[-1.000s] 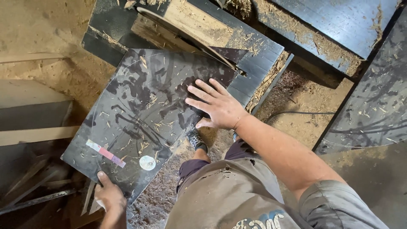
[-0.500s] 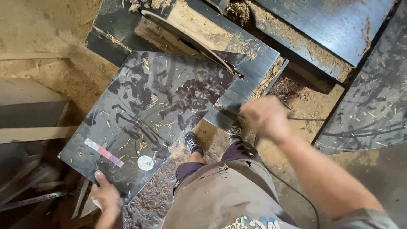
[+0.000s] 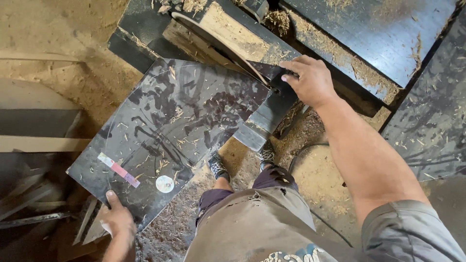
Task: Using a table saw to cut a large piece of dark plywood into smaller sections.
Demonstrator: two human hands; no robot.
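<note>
Open sawdust floor [image 3: 63, 34] left of dark panel [image 3: 179, 126]; stacked boards [image 3: 378, 34] crowding right.

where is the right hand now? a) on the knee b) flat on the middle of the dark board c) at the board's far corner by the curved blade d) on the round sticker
c: the right hand rests at the far corner of the dark board, beside the curved blade, while the left hand holds the near edge.

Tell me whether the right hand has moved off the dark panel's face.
Yes. The right hand left the middle of the dark panel and went up-right to its far corner, by the curved blade.
</note>
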